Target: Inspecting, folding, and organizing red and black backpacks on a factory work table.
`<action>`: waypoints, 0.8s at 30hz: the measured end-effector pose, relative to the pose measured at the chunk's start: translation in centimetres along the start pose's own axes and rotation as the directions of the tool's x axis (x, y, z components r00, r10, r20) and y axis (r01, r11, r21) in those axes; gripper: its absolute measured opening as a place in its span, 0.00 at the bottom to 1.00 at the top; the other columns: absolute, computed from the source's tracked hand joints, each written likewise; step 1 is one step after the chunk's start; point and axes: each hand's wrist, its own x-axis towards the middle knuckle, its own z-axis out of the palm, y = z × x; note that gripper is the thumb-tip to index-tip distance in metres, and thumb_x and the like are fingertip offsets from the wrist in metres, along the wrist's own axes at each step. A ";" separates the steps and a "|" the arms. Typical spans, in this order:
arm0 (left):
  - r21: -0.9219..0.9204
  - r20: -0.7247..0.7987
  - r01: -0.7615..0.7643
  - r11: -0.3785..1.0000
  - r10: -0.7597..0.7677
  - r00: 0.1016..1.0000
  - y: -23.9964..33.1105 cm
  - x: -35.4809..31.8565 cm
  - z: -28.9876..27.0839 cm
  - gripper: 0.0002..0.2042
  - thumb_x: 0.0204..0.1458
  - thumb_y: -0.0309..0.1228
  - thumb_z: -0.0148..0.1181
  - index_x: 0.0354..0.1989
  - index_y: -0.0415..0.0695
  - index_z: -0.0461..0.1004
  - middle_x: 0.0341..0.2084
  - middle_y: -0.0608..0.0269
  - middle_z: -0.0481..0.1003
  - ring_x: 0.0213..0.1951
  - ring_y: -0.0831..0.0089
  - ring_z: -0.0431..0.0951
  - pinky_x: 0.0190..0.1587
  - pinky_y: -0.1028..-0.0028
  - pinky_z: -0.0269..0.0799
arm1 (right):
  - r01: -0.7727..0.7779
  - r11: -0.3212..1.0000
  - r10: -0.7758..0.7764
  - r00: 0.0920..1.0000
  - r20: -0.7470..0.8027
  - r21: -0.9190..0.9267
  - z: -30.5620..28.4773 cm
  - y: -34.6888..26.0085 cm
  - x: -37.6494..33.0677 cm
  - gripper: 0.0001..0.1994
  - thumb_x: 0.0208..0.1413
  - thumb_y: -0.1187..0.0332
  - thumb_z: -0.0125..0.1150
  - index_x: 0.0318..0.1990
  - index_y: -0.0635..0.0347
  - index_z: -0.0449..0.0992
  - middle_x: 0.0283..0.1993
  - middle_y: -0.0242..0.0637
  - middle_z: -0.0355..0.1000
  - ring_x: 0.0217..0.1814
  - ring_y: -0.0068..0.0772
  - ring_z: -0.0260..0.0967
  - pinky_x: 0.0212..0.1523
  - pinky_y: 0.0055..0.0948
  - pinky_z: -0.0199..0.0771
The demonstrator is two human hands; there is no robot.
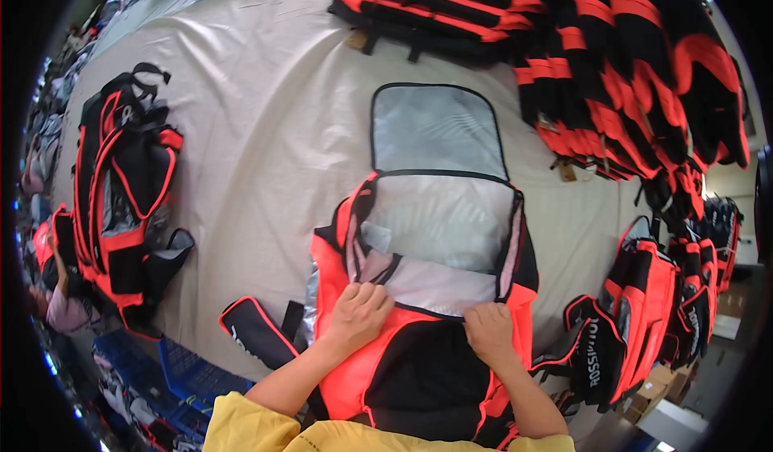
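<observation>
An orange and black bag (419, 355) lies open on the cloth-covered table (266, 130) right in front of me. Its lid flap (435, 130) is folded back, showing a silvery grey lining (439, 227). My left hand (357, 313) grips the near rim of the opening at its left side. My right hand (488, 329) pinches the same rim toward the right. Both hands press on the orange front panel.
A finished orange and black bag (121, 186) lies at the table's left. Stacks of the same bags fill the far edge (435, 5) and the right side (636, 74). More bags hang at the right (644, 315). Blue crates (173, 367) sit below left, near another person (60, 307).
</observation>
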 end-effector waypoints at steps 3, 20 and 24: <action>-0.006 0.014 -0.009 1.000 0.009 1.000 -0.5 0.6 -1.0 0.05 0.49 0.33 0.59 0.33 0.49 0.76 0.32 0.65 0.68 0.39 0.67 0.72 0.44 0.66 0.66 | -0.007 1.000 0.007 0.999 0.037 -0.008 0.1 0.3 -0.4 0.17 0.42 0.68 0.74 0.41 0.54 0.77 0.37 0.36 0.71 0.43 0.42 0.72 0.49 0.43 0.66; 0.107 0.023 -0.038 0.994 0.036 0.999 -2.0 10.8 7.2 0.32 0.64 0.46 0.64 0.73 0.45 0.70 0.76 0.50 0.64 0.78 0.52 0.60 0.80 0.42 0.41 | -0.758 0.469 0.873 0.474 -0.111 0.453 -9.0 -6.9 -19.5 0.15 0.66 0.79 0.64 0.58 0.67 0.75 0.51 0.45 0.78 0.48 0.38 0.80 0.52 0.32 0.80; 0.119 -0.004 0.011 0.993 -0.010 1.000 -3.1 10.4 7.0 0.36 0.62 0.52 0.65 0.74 0.44 0.68 0.74 0.49 0.65 0.76 0.52 0.62 0.78 0.42 0.47 | -0.767 0.470 0.877 0.459 -0.138 0.437 -6.3 -9.6 -21.0 0.15 0.65 0.79 0.66 0.57 0.67 0.76 0.49 0.45 0.79 0.48 0.38 0.81 0.52 0.33 0.80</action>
